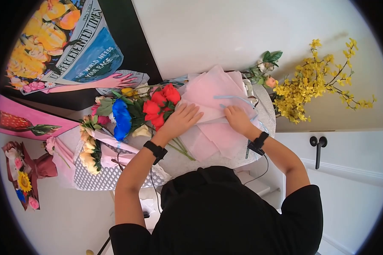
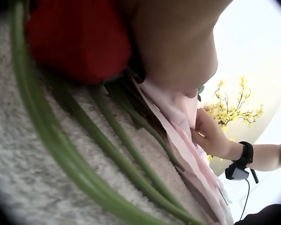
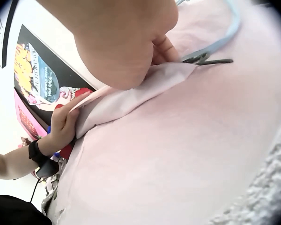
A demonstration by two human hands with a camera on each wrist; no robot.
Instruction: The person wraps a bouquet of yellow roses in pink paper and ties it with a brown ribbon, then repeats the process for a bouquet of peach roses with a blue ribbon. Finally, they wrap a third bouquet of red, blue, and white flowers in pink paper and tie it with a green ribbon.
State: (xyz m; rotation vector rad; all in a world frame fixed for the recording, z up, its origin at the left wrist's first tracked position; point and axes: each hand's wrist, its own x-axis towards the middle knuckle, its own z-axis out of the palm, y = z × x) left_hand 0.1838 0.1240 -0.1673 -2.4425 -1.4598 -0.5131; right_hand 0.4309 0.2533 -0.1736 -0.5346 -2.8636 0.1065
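Note:
Layered pink wrapping paper (image 1: 212, 89) lies across the table under both hands. My left hand (image 1: 185, 120) rests on its left part with fingers extended, beside the red roses (image 1: 159, 104). Green stems (image 2: 103, 136) run over the table below the left wrist. My right hand (image 1: 238, 120) pinches a fold of the paper near its right end, its fingers curled in the right wrist view. By those fingers, dark green stem ends (image 3: 208, 61) poke out from the fold, next to a pale blue ribbon (image 3: 225, 35). The rest of those stems is hidden by paper.
Left on the table (image 1: 170, 159) are a blue flower (image 1: 121, 119) and a wrapped bunch of cream flowers (image 1: 89, 157). Yellow blossom branches (image 1: 302, 93) stand at the right. Behind are a flower poster (image 1: 85, 51) and a white wall. A cable (image 1: 264, 168) trails from the right wrist.

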